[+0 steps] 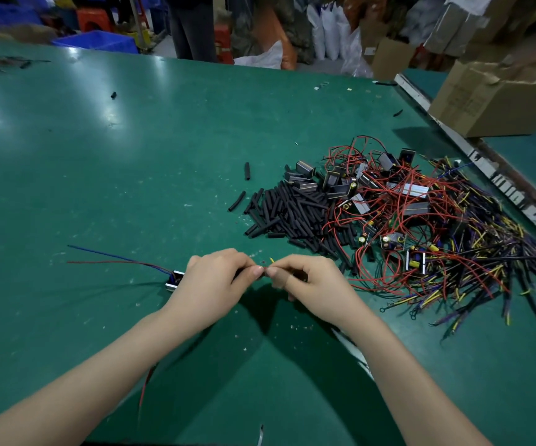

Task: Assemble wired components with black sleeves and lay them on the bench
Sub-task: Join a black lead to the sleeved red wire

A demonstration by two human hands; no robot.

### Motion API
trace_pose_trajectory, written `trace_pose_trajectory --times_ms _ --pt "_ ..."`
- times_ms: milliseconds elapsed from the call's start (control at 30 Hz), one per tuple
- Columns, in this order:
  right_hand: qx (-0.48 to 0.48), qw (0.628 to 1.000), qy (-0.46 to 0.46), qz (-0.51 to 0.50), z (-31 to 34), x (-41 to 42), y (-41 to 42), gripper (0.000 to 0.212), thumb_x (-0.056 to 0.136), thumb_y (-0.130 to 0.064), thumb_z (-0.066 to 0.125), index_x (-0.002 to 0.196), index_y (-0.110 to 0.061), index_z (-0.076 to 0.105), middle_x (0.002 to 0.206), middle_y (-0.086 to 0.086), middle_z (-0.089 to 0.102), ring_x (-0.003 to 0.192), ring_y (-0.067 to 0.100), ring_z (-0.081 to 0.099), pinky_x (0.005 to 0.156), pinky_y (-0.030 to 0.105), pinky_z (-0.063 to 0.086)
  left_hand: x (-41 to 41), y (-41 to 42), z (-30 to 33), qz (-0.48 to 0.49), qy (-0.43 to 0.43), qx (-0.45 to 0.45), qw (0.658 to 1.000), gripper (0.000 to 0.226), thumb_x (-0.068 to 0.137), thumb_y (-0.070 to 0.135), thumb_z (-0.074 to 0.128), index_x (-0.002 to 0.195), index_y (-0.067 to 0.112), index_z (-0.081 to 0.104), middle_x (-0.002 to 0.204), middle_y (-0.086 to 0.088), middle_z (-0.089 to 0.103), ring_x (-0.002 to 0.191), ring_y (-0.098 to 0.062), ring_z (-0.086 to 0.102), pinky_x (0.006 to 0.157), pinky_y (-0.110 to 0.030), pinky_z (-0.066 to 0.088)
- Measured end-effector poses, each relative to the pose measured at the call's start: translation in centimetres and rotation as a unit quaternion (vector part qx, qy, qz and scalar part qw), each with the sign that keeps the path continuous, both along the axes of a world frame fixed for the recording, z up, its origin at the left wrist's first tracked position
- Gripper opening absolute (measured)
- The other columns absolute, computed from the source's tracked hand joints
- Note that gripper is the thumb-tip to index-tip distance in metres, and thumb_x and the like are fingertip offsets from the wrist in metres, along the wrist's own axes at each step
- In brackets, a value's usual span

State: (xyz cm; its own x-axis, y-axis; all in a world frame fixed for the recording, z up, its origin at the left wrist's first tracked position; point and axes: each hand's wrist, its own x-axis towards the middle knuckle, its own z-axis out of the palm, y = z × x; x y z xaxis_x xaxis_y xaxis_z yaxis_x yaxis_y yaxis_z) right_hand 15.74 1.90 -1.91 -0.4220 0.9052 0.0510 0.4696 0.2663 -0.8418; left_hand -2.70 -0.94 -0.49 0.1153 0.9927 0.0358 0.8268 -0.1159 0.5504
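Green bench [131,162] carries a heap of black sleeves [292,214] beside tangled wired components [421,220], while nearer, the left hand [215,281] and right hand [305,281] meet fingertip to fingertip, each grip pinched tight on a small dark piece with a yellow wire tip [271,260], a finished component [174,280] lying just left.

— Where does the view look from?
— From the person's head, forward and down onto the green surface [131,156]. It is the only view, so nothing is shared with another.
— How near?
— Close. Both forearms enter from the bottom edge, and the left hand [216,281] and right hand [308,281] meet just below centre.
— And relative to the hands?
— The sleeve pile [292,214] lies beyond them to the right, a box [498,98] farther right, and standing legs [192,27] past the far edge.
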Motion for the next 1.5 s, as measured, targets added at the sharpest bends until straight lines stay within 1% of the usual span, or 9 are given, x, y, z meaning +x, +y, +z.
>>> trace_pose_trajectory --times_ms 133,300,400,500,833,933,1067,1200,1500 --pt "0.044 0.998 -0.032 0.019 0.1 0.2 0.2 0.008 0.088 -0.021 0.068 0.084 -0.019 0.075 0.075 -0.011 0.066 0.074 0.011 0.06 0.075 0.031 0.048 0.1 -0.1 -0.5 -0.005 0.005 -0.005 1.0 0.026 0.095 0.042 0.047 0.095 0.026 0.068 0.087 0.008 0.06 0.088 -0.014 0.056 0.088 -0.04 0.042" --pt "0.116 0.99 -0.071 0.03 0.3 0.3 0.7 0.014 0.088 -0.017 0.067 0.099 -0.02 0.075 0.08 -0.003 0.064 0.075 0.01 0.058 0.075 0.028 0.047 0.9 0.2 -0.4 0.015 -0.022 -0.004 1.0 0.028 0.095 0.04 0.048 0.095 0.021 0.069 0.086 0.006 0.061 0.088 -0.018 0.056 0.087 -0.041 0.044" --pt "-0.009 0.998 0.056 0.01 0.2 1.1 1.0 0.032 0.088 -0.019 0.068 0.111 -0.04 0.062 0.082 -0.006 0.069 0.066 0.01 0.057 0.071 0.026 0.049 0.7 0.5 -0.4 0.024 -0.042 -0.009 0.999 0.026 0.095 0.039 0.05 0.093 0.019 0.068 0.088 0.005 0.063 0.088 -0.019 0.057 0.087 -0.041 0.044" --pt "-0.107 0.986 0.13 -0.005 -0.3 1.3 0.9 0.035 0.088 -0.016 0.068 0.112 -0.038 0.056 0.08 -0.008 0.069 0.063 0.009 0.055 0.062 0.021 0.048 0.8 0.4 -0.4 0.022 -0.034 -0.014 0.999 0.027 0.096 0.038 0.049 0.095 0.019 0.068 0.092 0.005 0.064 0.091 -0.018 0.057 0.089 -0.041 0.043" --pt "-0.101 0.989 0.11 0.02 -0.2 1.9 1.4 0.035 0.081 -0.03 0.069 0.108 -0.039 0.049 0.081 -0.006 0.069 0.07 0.019 0.052 0.065 0.035 0.044 1.3 0.7 -0.1 -0.013 -0.008 0.019 1.0 0.023 0.095 0.04 0.049 0.096 0.026 0.068 0.089 0.008 0.06 0.091 -0.014 0.055 0.09 -0.042 0.04" --pt "-0.101 0.99 0.099 -0.001 0.2 2.1 1.8 0.037 0.076 -0.039 0.069 0.107 -0.042 0.049 0.08 -0.009 0.069 0.068 0.015 0.05 0.063 0.028 0.044 1.4 0.6 -0.1 -0.024 -0.046 0.026 0.998 0.018 0.092 0.037 0.056 0.095 0.025 0.069 0.088 0.007 0.061 0.089 -0.013 0.054 0.09 -0.043 0.041" --pt "-0.113 0.978 0.173 -0.038 0.1 1.3 1.8 0.033 0.085 -0.02 0.071 0.107 -0.032 0.051 0.078 -0.007 0.07 0.06 0.005 0.051 0.057 0.02 0.042 1.5 0.5 0.0 -0.021 -0.068 0.07 0.995 0.014 0.091 0.031 0.06 0.091 0.022 0.071 0.085 0.008 0.061 0.087 -0.014 0.056 0.086 -0.046 0.043" --pt "-0.115 0.971 0.2 -0.056 0.0 0.4 1.4 0.032 0.084 -0.017 0.072 0.106 -0.029 0.052 0.075 -0.006 0.069 0.058 0.007 0.049 0.053 0.016 0.041 1.4 0.4 -0.1 -0.014 -0.005 0.117 0.993 0.017 0.092 0.031 0.059 0.092 0.02 0.071 0.086 0.005 0.063 0.09 -0.021 0.059 0.08 -0.046 0.042" --pt "-0.17 0.948 0.261 -0.062 -0.1 0.2 1.2 0.021 0.087 -0.013 0.069 0.103 -0.021 0.058 0.071 -0.006 0.067 0.048 0.006 0.044 0.047 0.015 0.037 1.5 0.6 0.0 -0.003 -0.058 0.11 0.992 0.015 0.091 0.03 0.06 0.096 0.021 0.07 0.087 0.012 0.058 0.093 -0.017 0.057 0.085 -0.047 0.043"
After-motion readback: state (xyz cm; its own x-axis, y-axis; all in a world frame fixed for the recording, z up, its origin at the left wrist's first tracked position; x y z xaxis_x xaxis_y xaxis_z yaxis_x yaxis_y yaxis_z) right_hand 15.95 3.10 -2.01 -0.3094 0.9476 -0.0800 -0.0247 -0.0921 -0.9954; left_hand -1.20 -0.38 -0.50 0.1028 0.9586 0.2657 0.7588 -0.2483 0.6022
